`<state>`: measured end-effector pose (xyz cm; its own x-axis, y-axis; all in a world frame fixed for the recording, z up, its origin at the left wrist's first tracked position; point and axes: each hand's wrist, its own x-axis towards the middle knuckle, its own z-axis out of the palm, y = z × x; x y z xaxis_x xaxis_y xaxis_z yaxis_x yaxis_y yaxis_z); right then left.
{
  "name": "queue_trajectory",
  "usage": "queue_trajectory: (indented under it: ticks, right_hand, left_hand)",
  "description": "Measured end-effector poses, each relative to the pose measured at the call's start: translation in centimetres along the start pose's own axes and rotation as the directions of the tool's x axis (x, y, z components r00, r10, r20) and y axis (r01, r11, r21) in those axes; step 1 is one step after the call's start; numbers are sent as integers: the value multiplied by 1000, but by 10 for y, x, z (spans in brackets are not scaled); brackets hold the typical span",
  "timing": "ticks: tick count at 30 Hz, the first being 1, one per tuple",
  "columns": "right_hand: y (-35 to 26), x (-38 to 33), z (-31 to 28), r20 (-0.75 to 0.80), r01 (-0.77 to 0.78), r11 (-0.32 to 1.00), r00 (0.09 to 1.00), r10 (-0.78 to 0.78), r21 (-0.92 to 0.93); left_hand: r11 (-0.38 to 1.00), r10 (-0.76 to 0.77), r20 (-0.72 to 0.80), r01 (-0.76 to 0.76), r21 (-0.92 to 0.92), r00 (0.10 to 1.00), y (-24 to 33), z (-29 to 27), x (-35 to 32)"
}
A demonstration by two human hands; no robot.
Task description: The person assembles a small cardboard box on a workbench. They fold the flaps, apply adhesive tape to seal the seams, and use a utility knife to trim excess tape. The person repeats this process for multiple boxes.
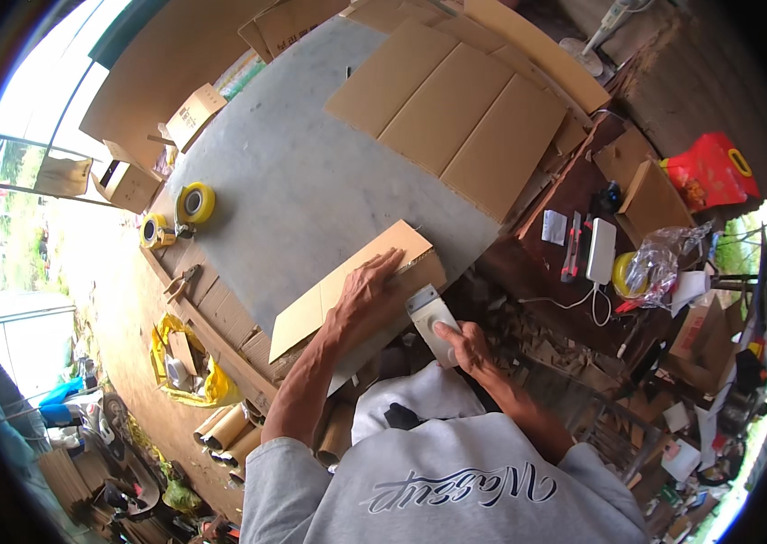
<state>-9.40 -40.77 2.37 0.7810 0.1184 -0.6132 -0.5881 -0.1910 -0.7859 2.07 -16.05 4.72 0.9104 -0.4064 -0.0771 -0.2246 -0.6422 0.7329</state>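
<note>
A long folded piece of brown cardboard [333, 292] lies slanted along the near edge of the grey tabletop [283, 145]. My left hand [371, 279] rests on its upper face, fingers stretched out over the board and pressing it down. Close by on the right, my right hand [465, 346] is closed round a flat, pale grey rectangular tool [429, 313] with a dark strip at its far end. That end is near the cardboard's right end; whether they touch I cannot tell. The tool's exact kind does not show.
Flattened cardboard sheets [451, 100] cover the far right of the table. Yellow tape rolls [195, 203] stand at its left edge. On a dark side table [574, 308] lie red cutter knives [571, 249] and a white power bank [600, 251] with a cable. Cardboard scraps litter the floor.
</note>
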Motion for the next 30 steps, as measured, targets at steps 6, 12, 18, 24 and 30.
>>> queue_trajectory:
  ticks: [6, 12, 18, 24, 30]
  right_hand:
    - [46, 22, -1, 13, -85, 993, 996, 84, 83]
    - [14, 40, 16, -14, -197, 962, 979, 203, 191]
    - [-23, 35, 11, 45, -202, 971, 979, 198, 126]
    - [-54, 32, 16, 27, -260, 961, 966, 259, 90]
    - [-31, 60, 32, -218, -189, 938, 968, 128, -290]
  left_hand:
    - [999, 41, 3, -41, 27, 999, -18, 9, -2]
    - [998, 31, 11, -31, 51, 999, -6, 5, -2]
    - [947, -192, 213, 123, 297, 958, 16, 13, 28]
    - [897, -20, -97, 60, 438, 995, -19, 65, 21]
    - [880, -32, -85, 69, 471, 996, -24, 79, 23]
